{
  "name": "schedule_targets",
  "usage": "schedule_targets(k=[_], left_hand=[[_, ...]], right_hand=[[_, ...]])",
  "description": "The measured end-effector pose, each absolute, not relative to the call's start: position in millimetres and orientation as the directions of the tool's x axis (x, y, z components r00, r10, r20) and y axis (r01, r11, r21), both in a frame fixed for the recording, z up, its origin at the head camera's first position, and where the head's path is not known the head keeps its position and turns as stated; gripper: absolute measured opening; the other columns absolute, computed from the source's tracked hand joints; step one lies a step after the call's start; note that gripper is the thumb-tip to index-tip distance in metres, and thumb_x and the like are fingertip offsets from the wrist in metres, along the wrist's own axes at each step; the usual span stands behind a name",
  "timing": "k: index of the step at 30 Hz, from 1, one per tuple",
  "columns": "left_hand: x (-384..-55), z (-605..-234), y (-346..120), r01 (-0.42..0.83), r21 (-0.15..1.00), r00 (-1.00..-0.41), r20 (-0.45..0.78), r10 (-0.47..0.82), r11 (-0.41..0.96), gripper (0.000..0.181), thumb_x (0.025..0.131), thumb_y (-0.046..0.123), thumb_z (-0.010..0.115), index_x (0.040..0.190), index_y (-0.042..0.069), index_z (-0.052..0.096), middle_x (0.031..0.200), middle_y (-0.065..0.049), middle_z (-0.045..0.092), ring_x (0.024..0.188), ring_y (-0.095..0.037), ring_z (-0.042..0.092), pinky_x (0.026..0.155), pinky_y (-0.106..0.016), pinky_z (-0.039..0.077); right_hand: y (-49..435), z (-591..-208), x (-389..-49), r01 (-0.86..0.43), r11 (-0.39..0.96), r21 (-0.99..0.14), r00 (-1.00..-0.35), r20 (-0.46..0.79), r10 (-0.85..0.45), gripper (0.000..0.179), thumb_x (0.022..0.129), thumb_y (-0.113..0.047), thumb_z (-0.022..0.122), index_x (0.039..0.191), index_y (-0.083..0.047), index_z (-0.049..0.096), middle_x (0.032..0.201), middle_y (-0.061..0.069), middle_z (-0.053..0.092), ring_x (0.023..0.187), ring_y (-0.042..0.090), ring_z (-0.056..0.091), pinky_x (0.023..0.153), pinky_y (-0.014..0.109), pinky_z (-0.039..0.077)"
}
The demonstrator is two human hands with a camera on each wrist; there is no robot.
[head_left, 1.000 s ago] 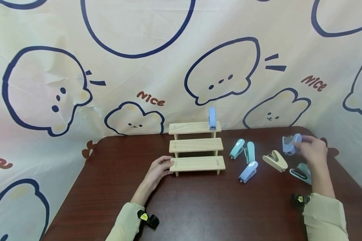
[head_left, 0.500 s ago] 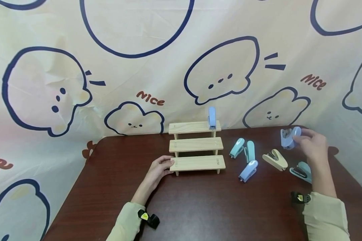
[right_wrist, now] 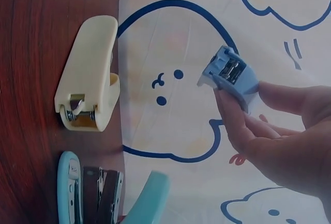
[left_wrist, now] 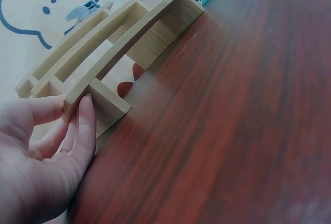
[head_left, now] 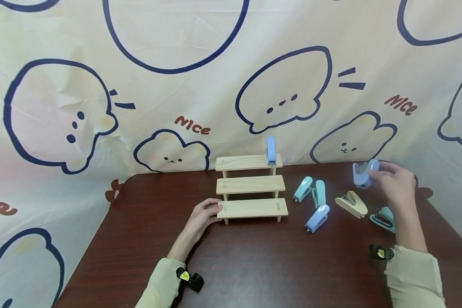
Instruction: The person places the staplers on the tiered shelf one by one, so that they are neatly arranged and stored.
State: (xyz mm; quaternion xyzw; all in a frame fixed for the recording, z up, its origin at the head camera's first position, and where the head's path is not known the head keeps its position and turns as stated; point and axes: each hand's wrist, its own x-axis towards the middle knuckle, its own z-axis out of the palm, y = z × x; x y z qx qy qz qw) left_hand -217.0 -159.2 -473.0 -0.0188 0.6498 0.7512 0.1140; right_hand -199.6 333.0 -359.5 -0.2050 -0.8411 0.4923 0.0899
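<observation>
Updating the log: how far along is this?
Done, apparently: one blue stapler stands on the top shelf. In hand: right grip holds another blue stapler; left grip holds the bottom shelf. Likely left: cream stapler, three teal staplers and a third blue one, on the table.

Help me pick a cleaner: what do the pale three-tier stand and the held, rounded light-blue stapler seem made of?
Pale three-tier stand: apparently unvarnished wood; faint grain, matte surface. Rounded light-blue stapler: probably smooth plastic, evenly coloured with soft sheen; shiny inner parts suggest metal.

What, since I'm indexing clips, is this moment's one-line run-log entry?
left hand: pinches wooden stand | right hand: holds blue stapler | top shelf: another blue stapler
</observation>
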Motion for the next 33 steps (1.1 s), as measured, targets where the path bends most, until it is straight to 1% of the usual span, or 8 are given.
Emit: schedule_targets(k=[2, 4, 7, 12, 16, 20, 29, 33], left_hand=[[-216.4, -472.8, -159.2, -0.193, 0.972, -0.974, -0.174, 0.146, -0.13, 0.034, 0.098, 0.006, 0.068, 0.128, -0.008, 0.058, 0.108, -0.012, 0.066, 0.089, -0.017, 0.067, 0.076, -0.028, 0.057], [-215.6, -472.7, -159.3, -0.19, 0.973, -0.974, -0.171, 0.145, -0.129, 0.035, 0.098, 0.007, 0.068, 0.128, -0.008, 0.058, 0.109, -0.012, 0.066, 0.089, -0.017, 0.067, 0.076, -0.029, 0.057], [-215.4, -473.2, -159.7, -0.191, 0.973, -0.975, -0.172, 0.142, -0.129, 0.035, 0.098, 0.006, 0.067, 0.128, -0.009, 0.058, 0.109, -0.013, 0.066, 0.089, -0.017, 0.066, 0.076, -0.029, 0.057], [-215.7, -473.9, -160.6, -0.194, 0.972, -0.975, -0.176, 0.137, -0.133, 0.034, 0.098, 0.005, 0.067, 0.128, -0.009, 0.058, 0.108, -0.012, 0.066, 0.089, -0.017, 0.066, 0.076, -0.028, 0.057], [-216.1, -473.9, -160.8, -0.19, 0.972, -0.977, -0.173, 0.125, -0.137, 0.031, 0.098, 0.004, 0.067, 0.126, -0.008, 0.06, 0.106, -0.011, 0.066, 0.088, -0.016, 0.067, 0.076, -0.027, 0.057], [-216.6, -474.9, -161.0, -0.195, 0.971, -0.976, -0.178, 0.122, -0.14, 0.028, 0.098, 0.002, 0.067, 0.123, -0.007, 0.061, 0.105, -0.01, 0.066, 0.089, -0.016, 0.066, 0.076, -0.027, 0.056], [-215.1, -474.4, -161.4, -0.196, 0.971, -0.976, -0.18, 0.12, -0.139, 0.028, 0.098, 0.003, 0.067, 0.124, -0.007, 0.062, 0.105, -0.01, 0.067, 0.089, -0.016, 0.066, 0.076, -0.027, 0.055], [-215.8, -472.7, -159.5, -0.197, 0.971, -0.976, -0.181, 0.118, -0.134, 0.029, 0.098, 0.004, 0.068, 0.124, -0.006, 0.063, 0.105, -0.009, 0.066, 0.089, -0.016, 0.066, 0.076, -0.027, 0.055]], right_hand=[[331.5, -359.4, -200.1, 0.246, 0.438, -0.865, -0.904, -0.042, 0.425, 0.065, 0.106, -0.034, 0.056, 0.158, 0.0, 0.038, 0.15, 0.03, 0.048, 0.099, 0.016, 0.063, 0.106, 0.049, 0.048], [329.9, -359.7, -200.5, 0.234, 0.446, -0.864, -0.909, -0.032, 0.416, 0.064, 0.106, -0.034, 0.057, 0.157, 0.0, 0.04, 0.148, 0.029, 0.051, 0.088, 0.002, 0.06, 0.105, 0.048, 0.049], [327.2, -360.3, -201.6, 0.223, 0.449, -0.865, -0.91, -0.019, 0.415, 0.064, 0.105, -0.034, 0.058, 0.156, 0.001, 0.042, 0.145, 0.029, 0.054, 0.076, -0.008, 0.056, 0.104, 0.048, 0.05], [323.7, -358.7, -202.4, 0.217, 0.439, -0.872, -0.909, -0.016, 0.417, 0.065, 0.105, -0.036, 0.058, 0.156, 0.001, 0.042, 0.147, 0.028, 0.051, 0.077, -0.008, 0.055, 0.107, 0.056, 0.045], [321.3, -355.1, -202.5, 0.208, 0.421, -0.883, -0.91, -0.017, 0.414, 0.066, 0.105, -0.038, 0.059, 0.157, -0.002, 0.041, 0.151, 0.027, 0.049, 0.082, -0.005, 0.055, 0.109, 0.057, 0.043], [318.4, -351.4, -201.9, 0.201, 0.406, -0.892, -0.908, -0.014, 0.42, 0.067, 0.104, -0.039, 0.059, 0.156, -0.001, 0.042, 0.15, 0.028, 0.05, 0.08, -0.006, 0.056, 0.11, 0.058, 0.041], [311.6, -342.4, -200.3, 0.209, 0.357, -0.911, -0.9, -0.037, 0.434, 0.07, 0.103, -0.042, 0.062, 0.158, -0.005, 0.042, 0.154, 0.025, 0.047, 0.09, -0.002, 0.061, 0.11, 0.051, 0.042], [310.9, -338.5, -198.8, 0.203, 0.339, -0.919, -0.898, -0.036, 0.439, 0.07, 0.101, -0.041, 0.065, 0.158, -0.006, 0.043, 0.154, 0.025, 0.046, 0.083, -0.007, 0.06, 0.109, 0.047, 0.044]])
